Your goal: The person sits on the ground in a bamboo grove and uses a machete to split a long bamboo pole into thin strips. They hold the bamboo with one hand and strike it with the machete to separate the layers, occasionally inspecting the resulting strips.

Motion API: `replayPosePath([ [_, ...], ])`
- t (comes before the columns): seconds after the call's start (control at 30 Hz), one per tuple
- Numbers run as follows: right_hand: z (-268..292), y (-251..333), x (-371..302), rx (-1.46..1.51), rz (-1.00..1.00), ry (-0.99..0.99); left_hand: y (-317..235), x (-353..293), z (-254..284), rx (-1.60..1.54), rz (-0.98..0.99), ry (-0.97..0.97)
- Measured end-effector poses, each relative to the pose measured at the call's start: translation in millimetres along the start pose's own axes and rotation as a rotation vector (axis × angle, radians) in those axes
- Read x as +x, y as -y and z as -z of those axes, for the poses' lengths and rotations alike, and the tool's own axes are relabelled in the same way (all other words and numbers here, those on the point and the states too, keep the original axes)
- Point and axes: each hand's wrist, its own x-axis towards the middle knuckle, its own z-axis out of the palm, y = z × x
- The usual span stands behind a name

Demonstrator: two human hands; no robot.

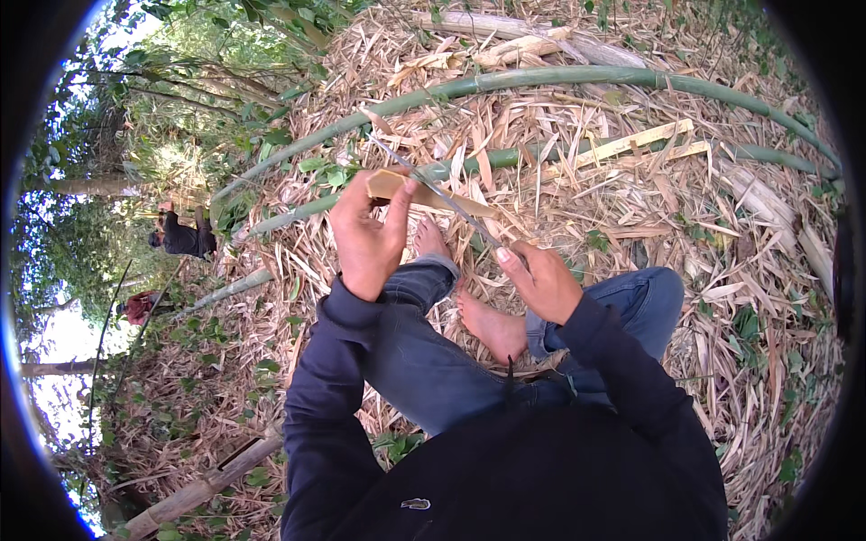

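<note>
My left hand (372, 233) is closed on a short tan piece of split bamboo (386, 187), with the thumb pressed along its near side. A knife (465, 215) with a long, narrow blade is gripped in my right hand (547, 281). Its blade slants up to the left, crossing the bamboo piece beside my left thumb, and its tip sticks out beyond that hand. My right fingers hide the knife's handle. Both hands are above my bare feet (494, 332), in front of my bent knees.
Two long green bamboo poles (559, 79) (492, 160) lie across the ground ahead. Pale split bamboo strips (631, 142) rest over the nearer one. Dry leaves (649, 203) cover the ground. Another person (185, 236) is at the far left, among greenery. A dry pole (194, 491) lies at lower left.
</note>
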Motion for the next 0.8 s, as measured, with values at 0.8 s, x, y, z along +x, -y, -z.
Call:
replayPosePath([
  [0.8,-15,-90,6,0.151,-0.424,-0.075,14,26,16,-0.282,0.164,-0.107],
])
